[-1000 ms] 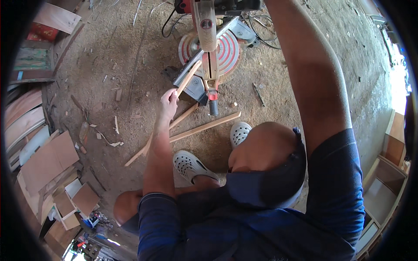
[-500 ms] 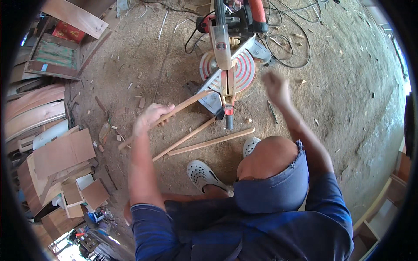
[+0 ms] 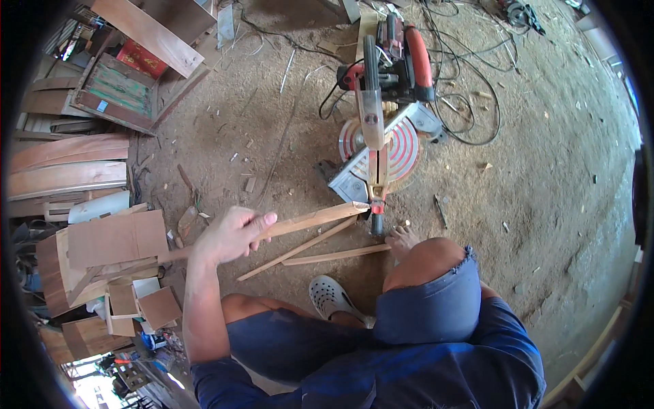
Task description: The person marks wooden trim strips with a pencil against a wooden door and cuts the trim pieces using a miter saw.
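My left hand (image 3: pixel 235 235) is closed around a long wooden strip (image 3: pixel 313 217), its thumb along the top. The strip's slant-cut far end is raised in front of the miter saw (image 3: pixel 403 153), close to the saw's front handle (image 3: pixel 377 221). Low by my knee, my right hand (image 3: pixel 403 240) reaches down with fingers spread. It is beside the right end of a wooden strip (image 3: pixel 340 257) on the ground; whether it touches it I cannot tell. Another thin strip (image 3: pixel 300 249) slants toward the saw's base. The saw's red grip (image 3: pixel 418 58) stands up at the back.
Black cables (image 3: pixel 494 129) loop on the dusty ground right of the saw. Boards and panels (image 3: pixel 122 238) are piled along the left, with an old wooden frame (image 3: pixel 116 92) farther back. Small offcuts lie scattered about. My shoe (image 3: pixel 328 298) is just behind the ground strips.
The strip in my left hand has come off the saw table and been lifted clear. My right hand has come down from beside the saw toward the strip on the ground. The view has shifted.
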The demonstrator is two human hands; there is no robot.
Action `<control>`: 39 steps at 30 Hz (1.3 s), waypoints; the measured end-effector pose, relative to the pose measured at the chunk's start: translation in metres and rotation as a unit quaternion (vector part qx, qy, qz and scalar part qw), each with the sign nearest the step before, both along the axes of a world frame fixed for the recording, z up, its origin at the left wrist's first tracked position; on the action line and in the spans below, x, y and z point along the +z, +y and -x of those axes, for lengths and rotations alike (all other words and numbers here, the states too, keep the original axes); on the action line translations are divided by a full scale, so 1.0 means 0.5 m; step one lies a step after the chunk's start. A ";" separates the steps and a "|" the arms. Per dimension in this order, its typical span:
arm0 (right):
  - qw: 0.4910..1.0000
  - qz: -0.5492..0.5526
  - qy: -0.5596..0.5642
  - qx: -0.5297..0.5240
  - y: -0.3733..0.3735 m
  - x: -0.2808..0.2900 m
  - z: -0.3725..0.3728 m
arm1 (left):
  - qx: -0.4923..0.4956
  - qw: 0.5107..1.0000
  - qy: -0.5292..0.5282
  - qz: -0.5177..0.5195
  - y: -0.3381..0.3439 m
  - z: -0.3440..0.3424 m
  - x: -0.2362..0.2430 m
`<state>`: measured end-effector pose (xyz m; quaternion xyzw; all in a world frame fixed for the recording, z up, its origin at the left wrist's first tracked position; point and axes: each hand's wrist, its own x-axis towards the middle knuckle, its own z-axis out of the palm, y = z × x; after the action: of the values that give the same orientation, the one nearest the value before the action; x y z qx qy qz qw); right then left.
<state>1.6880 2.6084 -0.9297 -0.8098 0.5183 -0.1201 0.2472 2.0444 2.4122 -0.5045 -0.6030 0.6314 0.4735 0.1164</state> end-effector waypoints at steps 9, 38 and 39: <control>1.000 0.001 0.006 0.011 -0.021 0.023 0.002 | 0.025 0.982 -0.038 0.183 0.042 -0.013 0.029; 1.000 0.003 -0.010 -0.023 -0.026 0.045 -0.008 | -0.063 0.991 0.048 0.109 -0.003 -0.028 -0.117; 1.000 0.002 -0.011 -0.025 -0.025 0.045 -0.005 | -0.067 0.988 0.069 0.120 -0.002 -0.029 -0.121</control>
<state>1.6907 2.5960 -0.9070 -0.7957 0.5356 -0.1364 0.2477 2.0590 2.4112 -0.5648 -0.5354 0.7289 0.4256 0.0308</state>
